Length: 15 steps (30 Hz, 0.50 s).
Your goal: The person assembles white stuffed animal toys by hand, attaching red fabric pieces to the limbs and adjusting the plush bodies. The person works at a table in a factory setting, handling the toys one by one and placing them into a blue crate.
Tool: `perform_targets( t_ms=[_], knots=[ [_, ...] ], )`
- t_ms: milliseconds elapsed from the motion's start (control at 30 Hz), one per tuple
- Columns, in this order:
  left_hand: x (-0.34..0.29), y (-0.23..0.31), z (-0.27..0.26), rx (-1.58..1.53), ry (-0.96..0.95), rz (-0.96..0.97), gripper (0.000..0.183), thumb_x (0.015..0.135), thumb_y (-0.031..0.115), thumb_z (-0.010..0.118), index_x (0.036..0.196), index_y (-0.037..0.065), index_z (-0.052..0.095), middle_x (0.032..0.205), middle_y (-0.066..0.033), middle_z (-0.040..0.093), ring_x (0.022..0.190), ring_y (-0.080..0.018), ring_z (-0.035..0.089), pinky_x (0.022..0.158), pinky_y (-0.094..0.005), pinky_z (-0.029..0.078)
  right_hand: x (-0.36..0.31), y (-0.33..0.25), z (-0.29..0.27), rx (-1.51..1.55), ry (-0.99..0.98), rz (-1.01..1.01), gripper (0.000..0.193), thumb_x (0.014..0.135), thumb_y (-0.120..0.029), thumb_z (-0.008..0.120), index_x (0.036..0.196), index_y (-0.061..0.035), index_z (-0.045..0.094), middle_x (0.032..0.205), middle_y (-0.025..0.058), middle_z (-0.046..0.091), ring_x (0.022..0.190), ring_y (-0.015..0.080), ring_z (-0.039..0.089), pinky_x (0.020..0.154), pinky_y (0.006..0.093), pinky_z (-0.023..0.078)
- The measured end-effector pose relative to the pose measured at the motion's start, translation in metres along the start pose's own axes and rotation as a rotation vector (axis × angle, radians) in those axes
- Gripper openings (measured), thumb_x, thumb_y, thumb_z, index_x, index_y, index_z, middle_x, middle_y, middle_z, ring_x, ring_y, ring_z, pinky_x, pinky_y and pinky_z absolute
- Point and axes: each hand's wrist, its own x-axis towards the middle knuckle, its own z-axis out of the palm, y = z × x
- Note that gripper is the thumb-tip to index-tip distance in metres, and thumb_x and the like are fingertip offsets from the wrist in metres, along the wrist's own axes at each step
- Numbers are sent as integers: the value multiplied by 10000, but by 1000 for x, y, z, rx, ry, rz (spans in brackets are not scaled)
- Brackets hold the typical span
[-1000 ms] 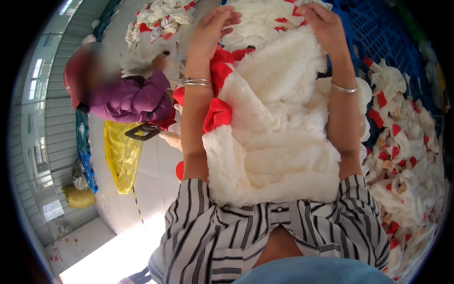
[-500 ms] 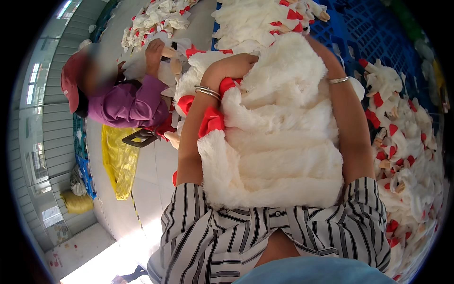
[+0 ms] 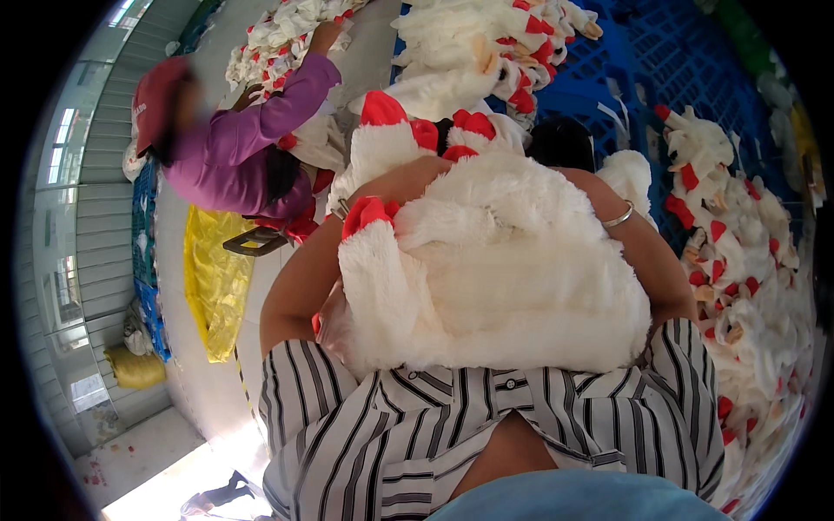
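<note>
Blue plastic pallets (image 3: pixel 643 78) are filling the upper right, with grey floor (image 3: pixel 371 52) showing left of them. We're hugging a white plush bundle (image 3: pixel 530 295) against our striped shirt (image 3: pixel 347 425), bare forearms (image 3: pixel 300 286) curving around both sides. Our left hand (image 3: pixel 413 180) is bending in over its upper left edge; fur is hiding the fingers, so we aren't able to tell if they're clamping. Our right hand (image 3: pixel 584 184), apart from the left, is tucking behind the upper right edge, fingers hidden, grip unclear. Silver bangle (image 3: pixel 618 214) is circling our right wrist. Red tip (image 3: pixel 369 217) is sticking up at the bundle's left. White-and-red plush pieces (image 3: pixel 382 130) are lying just beyond; a similar heap (image 3: pixel 730 286) is running down the right. At left, a purple-sleeved co-worker (image 3: pixel 252 139) is reaching over another pile (image 3: pixel 271 42), near a yellow plastic bag (image 3: pixel 217 295).
</note>
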Motion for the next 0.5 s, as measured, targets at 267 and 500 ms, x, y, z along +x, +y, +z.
perform_targets(
  t_ms=[267, 500],
  knots=[
    [86, 109, -103, 247, 554, 431, 349, 907, 345, 572, 914, 4, 648, 775, -126, 664, 705, -247, 626, 684, -337, 493, 3, -17, 21, 124, 209, -219, 274, 939, -155, 581, 1164, -9, 640, 1090, 5, 658, 1021, 138, 605, 868, 288, 485],
    [169, 45, -40, -392, 892, 396, 421, 915, 384, 570, 929, -31, 637, 772, -84, 665, 681, -198, 605, 681, -328, 490, 15, -64, 35, 246, 421, -504, 257, 933, -172, 593, 1103, 3, 673, 1017, -22, 678, 966, 132, 619, 823, 282, 500]
  ],
)
